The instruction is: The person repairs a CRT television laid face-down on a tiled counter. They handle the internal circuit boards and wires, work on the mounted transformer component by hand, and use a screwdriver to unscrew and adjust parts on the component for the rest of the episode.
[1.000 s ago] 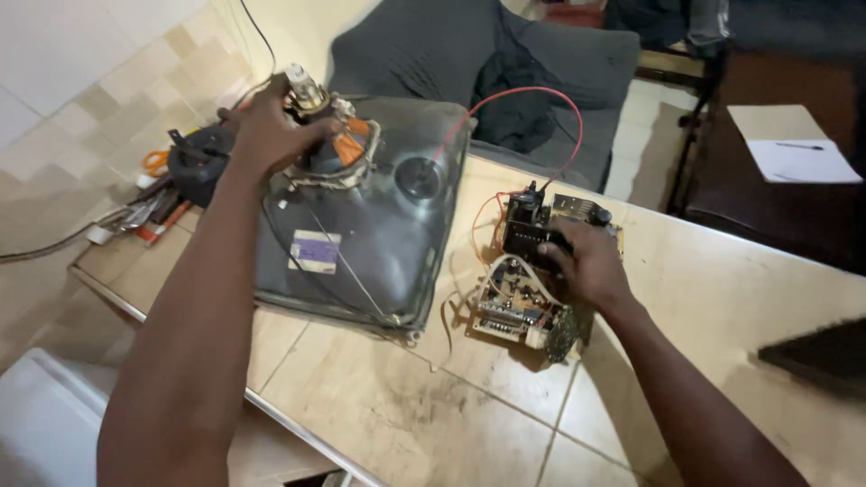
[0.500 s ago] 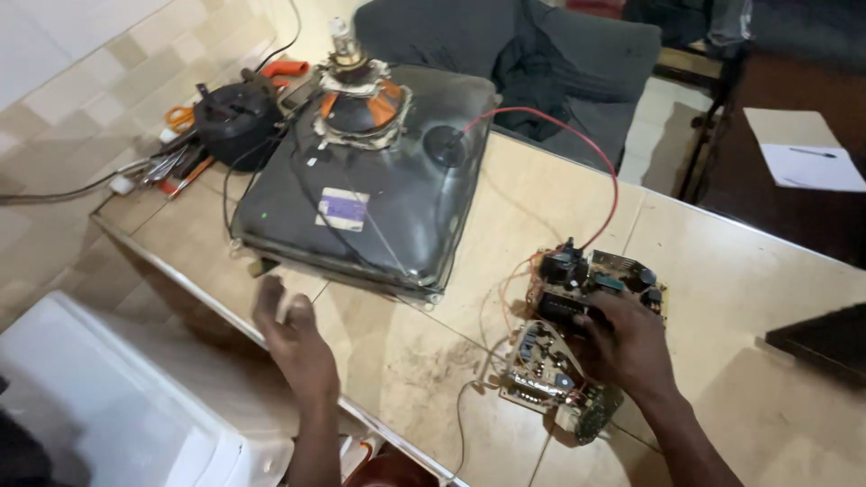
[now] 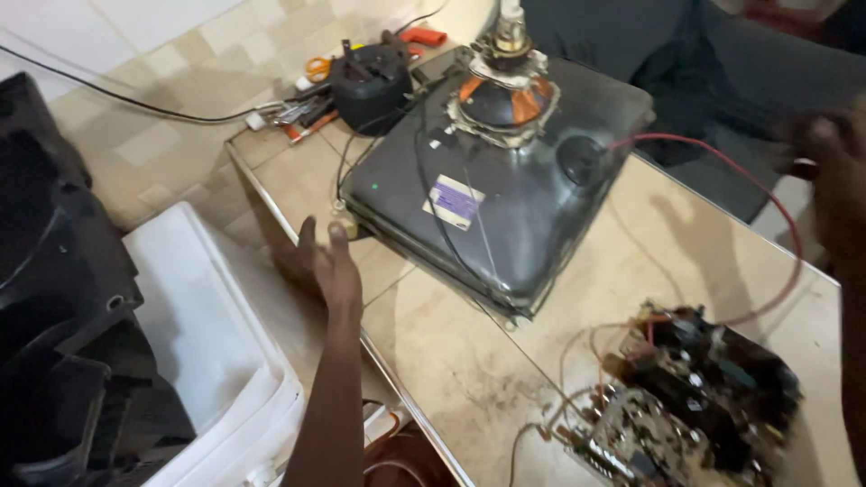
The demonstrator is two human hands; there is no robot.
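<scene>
A dark picture tube (image 3: 487, 207) lies face down on the tiled table (image 3: 451, 361), its copper-and-orange neck coil (image 3: 505, 90) pointing up. My left hand (image 3: 325, 261) hovers open at the table's left edge, just beside the tube's near-left corner and holding nothing. A red wire (image 3: 767, 198) arcs from the tube's cap to a circuit board (image 3: 695, 406) with loose wires at the front right. My right hand (image 3: 830, 171) is raised at the right edge, blurred, close to the red wire; I cannot see whether it grips anything.
A white plastic box (image 3: 207, 343) and a black plastic housing (image 3: 54, 316) sit on the floor to the left. A black coil (image 3: 370, 81), orange-handled scissors (image 3: 316, 68) and other tools lie at the table's far end. A dark cushioned seat (image 3: 686, 63) stands behind.
My left hand has shifted from the table's front to its left edge, beside the tube's corner. My right hand has left the circuit board and risen to the right. The view has swung left.
</scene>
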